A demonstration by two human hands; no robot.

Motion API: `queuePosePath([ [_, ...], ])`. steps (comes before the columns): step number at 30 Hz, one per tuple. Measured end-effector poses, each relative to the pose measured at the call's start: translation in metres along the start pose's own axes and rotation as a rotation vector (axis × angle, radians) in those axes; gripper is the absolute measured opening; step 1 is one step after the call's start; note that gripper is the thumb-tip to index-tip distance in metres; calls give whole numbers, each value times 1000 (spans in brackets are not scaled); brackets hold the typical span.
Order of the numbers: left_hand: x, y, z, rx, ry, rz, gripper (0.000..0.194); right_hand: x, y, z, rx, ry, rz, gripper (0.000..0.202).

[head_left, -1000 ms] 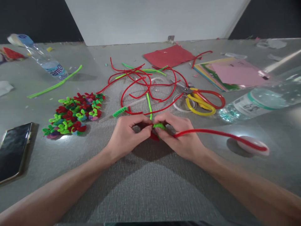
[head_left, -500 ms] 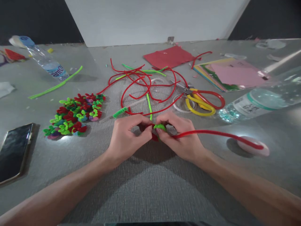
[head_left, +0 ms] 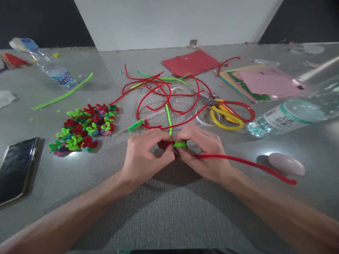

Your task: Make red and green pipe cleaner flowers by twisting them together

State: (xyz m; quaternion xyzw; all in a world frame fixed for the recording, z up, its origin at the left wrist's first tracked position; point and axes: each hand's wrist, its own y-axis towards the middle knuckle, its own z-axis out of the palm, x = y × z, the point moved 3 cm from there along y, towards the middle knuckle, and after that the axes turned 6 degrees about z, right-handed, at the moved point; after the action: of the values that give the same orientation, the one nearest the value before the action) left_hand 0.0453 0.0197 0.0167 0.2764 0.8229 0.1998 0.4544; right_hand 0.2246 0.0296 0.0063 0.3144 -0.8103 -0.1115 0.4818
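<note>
Between the fingertips of both hands is a small coiled piece of green and red pipe cleaner (head_left: 180, 144). My left hand (head_left: 148, 151) pinches its red left part, and my right hand (head_left: 202, 150) pinches around the green part. A long red pipe cleaner (head_left: 246, 161) runs from under my right hand out to the right, its end free in the air. Just beyond the fingers a green pipe cleaner (head_left: 168, 120) points away. Loose red pipe cleaners (head_left: 169, 95) lie tangled further back. The fingers partly cover the held piece.
Small red and green pipe-cleaner pieces (head_left: 79, 132) are clustered at left, near a phone (head_left: 17, 171). Scissors (head_left: 227, 113), a bottle (head_left: 286, 114), coloured paper (head_left: 267, 83) and a pale oval object (head_left: 286, 163) lie right. Another bottle (head_left: 57, 72) stands back left.
The long red pipe cleaner has swung down toward me, uncovering the pale oval object. Both hands have shifted slightly around the coiled piece and still hold it.
</note>
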Motion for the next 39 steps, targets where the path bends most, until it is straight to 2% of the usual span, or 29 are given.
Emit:
queuePosePath([
  [5, -2, -1, 1, -25, 12, 2, 13, 5, 0, -1, -47, -27, -26, 14],
  [9, -4, -3, 0, -60, 38, 80, 12, 10, 1, -2, -94, -53, -58, 16],
  [14, -3, -4, -1, -31, 6, 133, 11, 11, 1, -3, -92, -34, -79, 17],
  [17, 2, -2, -1, 13, -66, 72, 7, 9, 2, -5, -81, -38, -79, 14],
  [21, 10, 0, 4, 106, -219, -85, 4, 7, 3, -6, -66, -67, -47, 9],
  [24, 14, 1, 6, 161, -307, -152, 11, 4, 3, -6, -55, -85, -21, 8],
  [29, 15, 2, 4, 143, -297, -156, 11, 1, 2, -5, -40, -99, -3, 6],
  [33, 18, 0, 5, 120, -330, -182, 7, 0, 2, -5, -76, -77, -10, 4],
  [39, 18, -1, 5, 89, -335, -160, 5, 2, 4, -5, -119, -64, -83, 9],
])
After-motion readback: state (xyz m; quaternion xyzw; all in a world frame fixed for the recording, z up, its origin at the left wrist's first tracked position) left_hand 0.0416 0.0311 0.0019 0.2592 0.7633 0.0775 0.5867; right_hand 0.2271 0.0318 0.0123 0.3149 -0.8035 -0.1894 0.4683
